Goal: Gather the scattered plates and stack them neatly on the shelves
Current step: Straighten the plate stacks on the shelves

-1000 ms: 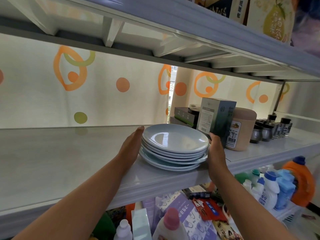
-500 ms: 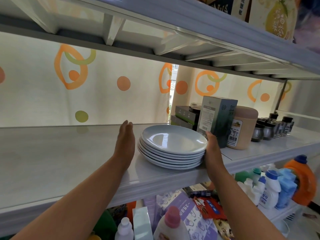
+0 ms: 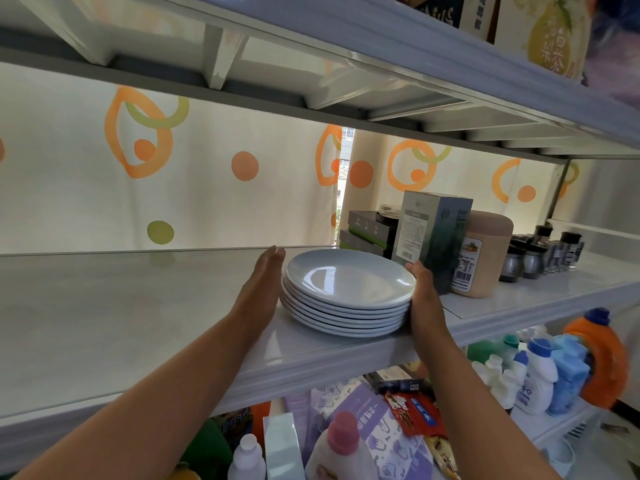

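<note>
Plates [image 3: 346, 301]: one stack of pale blue-grey dishes, about seven high, rims closely aligned. It stands on the white middle shelf [image 3: 138, 323] close to the front edge, towards the right half.

Nearest the viewer, below that front edge, the lower level holds a pink-capped bottle [image 3: 343, 445], a purple packet [image 3: 367, 420] and a red packet [image 3: 415, 414]. To the right are white bottles with blue caps [image 3: 536, 379] and an orange detergent bottle [image 3: 602, 358].

Both bare forearms reach up over the front edge. The left hand [image 3: 263, 285] has its fingers straight and pressed together, palm turned to the stack's left rim. Whether it touches the rim or sits just beside it cannot be told. The right hand [image 3: 424, 299] lies flat against the stack's right side, fingers extended along the rims, tips at the top plate. Its thumb is hidden.

Just behind the right hand stands an upright dark green carton [image 3: 433, 233], with a tan canister [image 3: 485, 254] beside it on the right. Small dark jars [image 3: 540, 254] are grouped further right. Flat dark boxes [image 3: 367, 230] are piled behind the stack.

At the back hangs a cream curtain [image 3: 207, 188] printed with orange and green rings and dots. The upper shelf [image 3: 381, 39] carries printed cartons [image 3: 550, 32].
</note>
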